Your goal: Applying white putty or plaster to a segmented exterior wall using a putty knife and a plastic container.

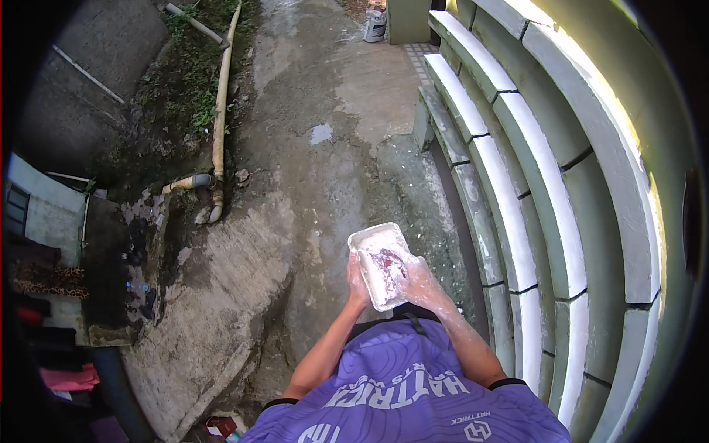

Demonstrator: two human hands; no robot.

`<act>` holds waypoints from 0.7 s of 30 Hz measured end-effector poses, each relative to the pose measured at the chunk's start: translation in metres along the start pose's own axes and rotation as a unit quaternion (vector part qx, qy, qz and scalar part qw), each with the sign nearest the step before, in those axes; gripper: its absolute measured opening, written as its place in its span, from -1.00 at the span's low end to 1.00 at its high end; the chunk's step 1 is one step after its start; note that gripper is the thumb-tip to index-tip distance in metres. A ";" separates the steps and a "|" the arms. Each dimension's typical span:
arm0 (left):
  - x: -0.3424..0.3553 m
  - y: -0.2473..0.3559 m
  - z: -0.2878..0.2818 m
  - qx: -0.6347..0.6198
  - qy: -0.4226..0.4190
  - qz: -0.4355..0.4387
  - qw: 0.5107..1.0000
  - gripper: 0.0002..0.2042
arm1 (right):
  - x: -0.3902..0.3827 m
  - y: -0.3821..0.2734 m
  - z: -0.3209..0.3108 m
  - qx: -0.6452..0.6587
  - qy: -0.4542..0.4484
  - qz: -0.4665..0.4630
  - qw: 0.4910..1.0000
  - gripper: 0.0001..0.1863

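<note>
In front of my body I hold a white rectangular tray (364, 240) coated inside with white paint or paste. My left hand (357, 279) grips its left side, fingers mostly hidden behind the wall. Over the right side is my right hand (419, 284), smeared white, its fingers curled at the inside of the tray. Next to those fingers a reddish patch (387, 264) shows through the white; whether it is a separate object or the tray's floor I cannot make out. White splashes also mark my right forearm.
Curved, stepped ledges (509, 214) with bright white tops rise close on my right. A wet concrete path (310, 88) runs ahead. To the left are a yellowish pipe (220, 125), a broken concrete slab (214, 317) and hanging clothes (52, 280). A sack (375, 26) stands far ahead.
</note>
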State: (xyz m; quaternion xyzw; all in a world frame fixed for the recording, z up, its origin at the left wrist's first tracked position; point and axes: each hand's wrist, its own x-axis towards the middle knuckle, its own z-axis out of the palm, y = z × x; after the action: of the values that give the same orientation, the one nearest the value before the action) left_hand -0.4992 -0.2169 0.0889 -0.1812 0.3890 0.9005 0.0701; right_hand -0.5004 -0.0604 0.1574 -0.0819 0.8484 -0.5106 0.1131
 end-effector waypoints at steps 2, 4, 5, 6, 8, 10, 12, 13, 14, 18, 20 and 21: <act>0.028 -0.007 0.015 0.001 0.008 0.019 1.000 -0.50 | 0.027 -0.005 -0.029 0.010 -0.027 0.008 1.000 -0.60; 0.051 -0.011 0.028 0.013 0.020 0.041 0.999 -0.51 | 0.053 0.000 -0.052 0.019 -0.053 0.021 0.998 -0.60; 0.060 -0.012 0.035 0.026 0.026 0.058 0.998 -0.51 | 0.064 0.010 -0.060 0.064 -0.055 0.008 0.996 -0.60; 0.068 -0.012 0.041 0.026 0.032 0.058 0.997 -0.51 | 0.075 0.017 -0.067 0.109 -0.057 -0.004 0.992 -0.60; 0.082 -0.006 0.056 0.025 0.038 0.060 0.997 -0.51 | 0.097 0.015 -0.077 0.134 -0.055 0.006 0.989 -0.60; 0.094 0.004 0.069 0.031 0.046 0.053 0.997 -0.51 | 0.116 0.023 -0.079 0.126 -0.058 0.017 0.990 -0.58; 0.111 0.009 0.072 0.039 0.056 0.052 0.996 -0.52 | 0.137 0.036 -0.075 0.175 -0.057 0.036 0.982 -0.56; 0.118 0.013 0.072 0.039 0.058 0.050 0.996 -0.52 | 0.148 0.033 -0.074 0.223 -0.052 0.055 0.972 -0.55; 0.126 0.019 0.071 0.041 0.062 0.043 0.996 -0.51 | 0.158 0.023 -0.076 0.228 -0.052 0.051 0.971 -0.54; 0.161 0.043 0.076 0.042 0.056 0.031 0.997 -0.51 | 0.194 0.030 -0.066 0.204 -0.037 0.044 0.977 -0.53; 0.183 0.050 0.066 0.045 0.037 0.016 0.998 -0.49 | 0.209 0.027 -0.065 0.219 -0.022 0.056 0.974 -0.53; 0.192 0.054 0.062 0.045 0.026 0.010 0.999 -0.49 | 0.217 0.024 -0.065 0.235 -0.012 0.066 0.970 -0.54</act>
State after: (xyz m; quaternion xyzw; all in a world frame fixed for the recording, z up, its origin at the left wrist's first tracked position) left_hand -0.7082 -0.2123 0.0911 -0.1976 0.4331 0.8775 0.0586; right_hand -0.7278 -0.0494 0.1423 -0.0028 0.7067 -0.6861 0.1728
